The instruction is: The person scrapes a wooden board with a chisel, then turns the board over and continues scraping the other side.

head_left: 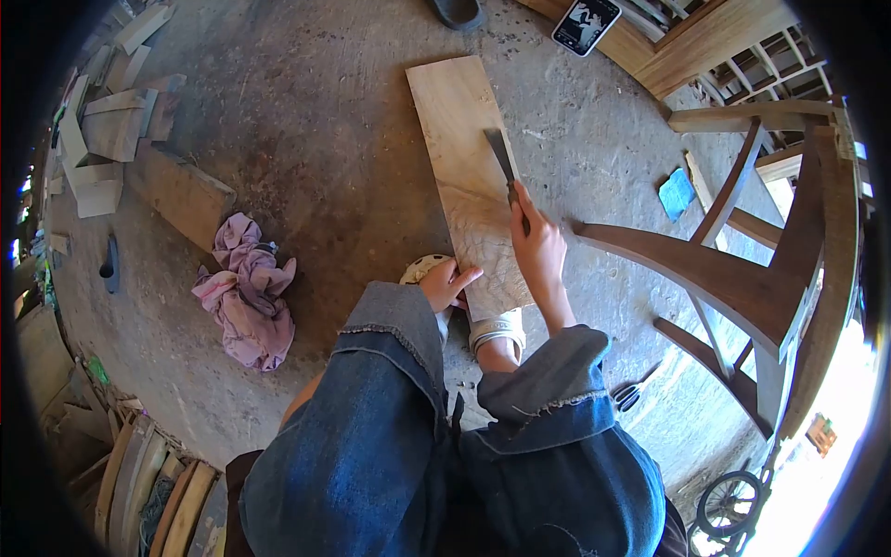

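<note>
A long, flat wooden board [457, 111] lies lengthwise on the floor in front of me. My right hand [540, 249] is closed round the dark handle of a putty knife [499, 151], whose blade points away from me over the board's right side. Whether the blade touches the wood is hard to tell. On the board's near left edge, my left hand [447, 283] grips it with the thumb on top; the other fingers are partly hidden. Patterned marks show on the board's near part. A sandalled foot [498, 339] is at its near end.
Right of me stands a wooden chair frame [705, 269], with scissors [636, 390] and a blue cloth [677, 194] on the floor. A phone [586, 25] lies at the top. To the left are a pink cloth [246, 306], a plank [181, 197] and wood offcuts [113, 130].
</note>
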`<state>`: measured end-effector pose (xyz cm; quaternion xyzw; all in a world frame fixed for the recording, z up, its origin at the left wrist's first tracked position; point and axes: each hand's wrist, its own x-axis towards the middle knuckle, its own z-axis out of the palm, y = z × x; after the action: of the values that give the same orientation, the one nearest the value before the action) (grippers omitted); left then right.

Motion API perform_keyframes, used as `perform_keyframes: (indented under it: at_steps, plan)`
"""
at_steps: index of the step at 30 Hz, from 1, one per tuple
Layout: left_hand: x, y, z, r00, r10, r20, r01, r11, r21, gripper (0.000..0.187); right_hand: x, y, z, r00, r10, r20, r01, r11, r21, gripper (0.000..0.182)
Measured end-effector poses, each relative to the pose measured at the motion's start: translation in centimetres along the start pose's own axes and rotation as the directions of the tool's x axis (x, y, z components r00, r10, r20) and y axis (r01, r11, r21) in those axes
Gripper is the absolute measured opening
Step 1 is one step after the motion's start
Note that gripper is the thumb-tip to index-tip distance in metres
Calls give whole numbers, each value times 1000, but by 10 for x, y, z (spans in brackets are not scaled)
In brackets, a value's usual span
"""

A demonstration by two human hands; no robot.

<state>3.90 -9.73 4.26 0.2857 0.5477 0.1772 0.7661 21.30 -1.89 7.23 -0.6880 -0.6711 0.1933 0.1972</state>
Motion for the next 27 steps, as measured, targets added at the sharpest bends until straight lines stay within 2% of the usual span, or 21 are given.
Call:
perform_keyframes:
  at_steps: [3, 8, 11, 13, 14, 16, 19, 22, 27]
  plan:
    - [1, -2, 0, 1000, 19, 7, -19, 1000, -15, 58, -13, -1, -8, 998, 48, 37, -49, 998, 34, 36]
    - [7, -7, -4, 1000, -20, 13, 20, 999, 37, 59, 26, -3, 3, 1000, -15, 8, 15, 1000, 14, 36]
    - [4, 0, -2, 1000, 19, -6, -19, 999, -43, 60, 27, -1, 4, 1000, -28, 0, 28, 998, 48, 35]
    - [3, 1, -3, 996, -94, 9, 93, 993, 75, 57, 17, 0, 4, 1000, -16, 4, 16, 999, 30, 35]
    - [3, 0, -3, 995, -97, 7, 96, 993, 73, 57, 10, 1, 3, 1000, 0, 6, 0, 1000, 14, 35]
    - [3, -2, -3, 999, -38, 5, 38, 998, 55, 56, -8, -1, -1, 1000, 23, 16, -23, 999, 24, 35]
    - [2, 0, -2, 999, -50, 13, 49, 996, 73, 55, -10, 1, -1, 999, 35, 16, -35, 999, 23, 35]
    - [3, -4, -2, 999, -33, 7, 33, 999, 32, 54, 15, 0, 7, 1000, 4, -11, -4, 1000, 11, 35]
    - [0, 0, -1, 999, -30, -11, 31, 997, 69, 54, 44, 0, 16, 998, -44, -35, 44, 999, -17, 34]
